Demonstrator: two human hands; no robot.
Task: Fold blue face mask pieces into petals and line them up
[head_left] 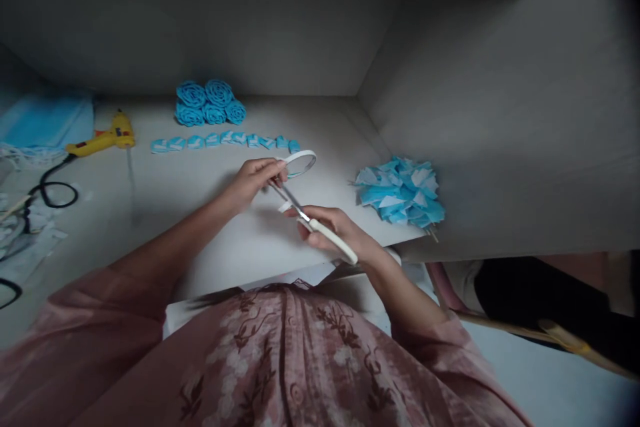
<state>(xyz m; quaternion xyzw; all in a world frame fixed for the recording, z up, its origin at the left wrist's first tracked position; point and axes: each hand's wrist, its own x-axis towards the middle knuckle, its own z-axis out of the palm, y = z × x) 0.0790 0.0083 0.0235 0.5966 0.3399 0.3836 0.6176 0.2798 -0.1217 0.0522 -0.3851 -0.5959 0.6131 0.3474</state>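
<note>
My left hand (256, 177) pinches a white ring of tape or band (300, 161) just above the white table (200, 213). My right hand (333, 227) grips white-handled scissors (313, 223), whose metal blades reach up-left to the ring near my left fingers. Both hands are closed and close together over the middle of the table. Behind them lies a row of small blue-and-white folded pieces (225, 140), and further back a cluster of blue rolled rosettes (209, 103).
A yellow glue gun (106, 138) with a black cord (55, 190) lies at the left. A blue stack (45, 121) sits far left. A pile of blue and white scraps (400, 191) rests near the table's right edge. Grey walls enclose the back and right.
</note>
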